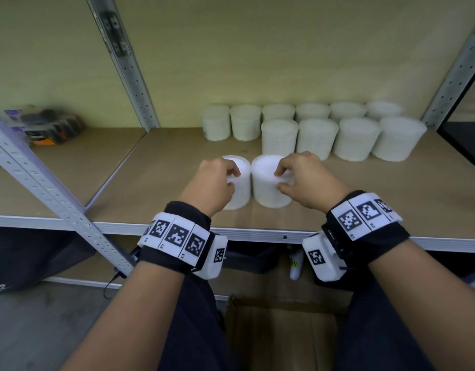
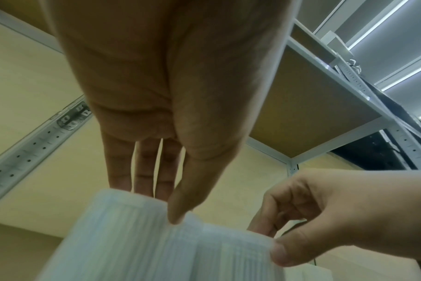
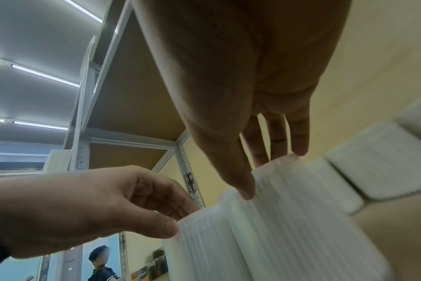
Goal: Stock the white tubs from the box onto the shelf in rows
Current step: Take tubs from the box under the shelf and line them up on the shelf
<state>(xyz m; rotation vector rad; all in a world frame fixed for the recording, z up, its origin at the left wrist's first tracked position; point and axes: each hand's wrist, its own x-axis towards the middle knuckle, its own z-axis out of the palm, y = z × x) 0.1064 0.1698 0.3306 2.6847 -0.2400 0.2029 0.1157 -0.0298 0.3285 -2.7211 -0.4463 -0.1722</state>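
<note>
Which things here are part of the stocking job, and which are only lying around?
Job: left hand on left tub; right hand on right tub; stocked tubs; shelf; cardboard box.
Lying about: packaged goods; white bottle.

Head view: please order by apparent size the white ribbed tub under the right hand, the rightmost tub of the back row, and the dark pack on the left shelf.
1. White ribbed tub under the right hand, nearest the camera.
2. Dark pack.
3. Rightmost back-row tub, partly hidden, farther away.

Brown shelf (image 1: 156, 167) carries white tubs (image 1: 318, 137), dark packet (image 1: 43, 127).
</note>
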